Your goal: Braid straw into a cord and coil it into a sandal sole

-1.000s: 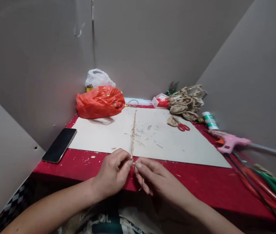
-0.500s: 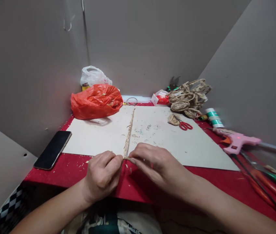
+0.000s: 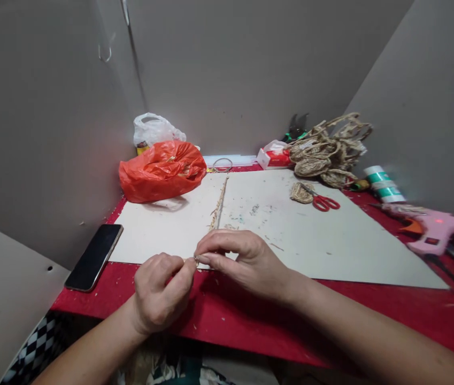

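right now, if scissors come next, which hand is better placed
Probably the right hand: the scissors lie on its side of the board, closer to it; the left hand would have to reach across. Both look busy pinching, though.

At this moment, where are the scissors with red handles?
In the head view, the scissors lie right of centre on the white board, blades over a small twine bundle, nearer than the large twine pile.
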The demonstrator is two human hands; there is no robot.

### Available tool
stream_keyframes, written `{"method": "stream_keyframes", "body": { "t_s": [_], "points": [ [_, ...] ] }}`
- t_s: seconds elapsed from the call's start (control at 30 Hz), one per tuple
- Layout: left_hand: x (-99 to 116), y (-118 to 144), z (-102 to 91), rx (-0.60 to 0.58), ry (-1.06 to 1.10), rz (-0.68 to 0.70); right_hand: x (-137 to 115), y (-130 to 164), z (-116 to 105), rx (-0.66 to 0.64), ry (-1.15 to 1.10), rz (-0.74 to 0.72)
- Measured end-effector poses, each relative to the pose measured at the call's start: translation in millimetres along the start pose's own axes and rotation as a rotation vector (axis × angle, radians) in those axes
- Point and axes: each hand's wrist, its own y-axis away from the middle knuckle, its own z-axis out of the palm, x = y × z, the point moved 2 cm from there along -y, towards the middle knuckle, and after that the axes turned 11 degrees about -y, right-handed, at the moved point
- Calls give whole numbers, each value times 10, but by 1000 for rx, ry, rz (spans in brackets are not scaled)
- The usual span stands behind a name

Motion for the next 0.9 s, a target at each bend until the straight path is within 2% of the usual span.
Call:
{"method": "stream_keyframes", "body": {
  "t_s": [0.17, 0.3, 0.43, 0.63, 0.77, 0.9],
  "points": [
    [26, -12, 15, 8, 45, -46, 101, 23, -1, 68, -290, 238],
    [57, -49, 12, -7, 63, -51, 150, 51, -4, 126, -486, 353],
    [75, -104, 2, -21, 72, -94, 143, 84, 3, 116, -349, 339],
    [101, -87, 17, -20, 101, -162, 79, 103, -2, 83, -125, 141],
    [121, -66, 26, -4, 106, -167, 69, 101, -7, 63, -128, 206],
    [132, -68, 51, -73, 137, -121, 61, 100, -12, 36, -151, 275]
  ]
}}
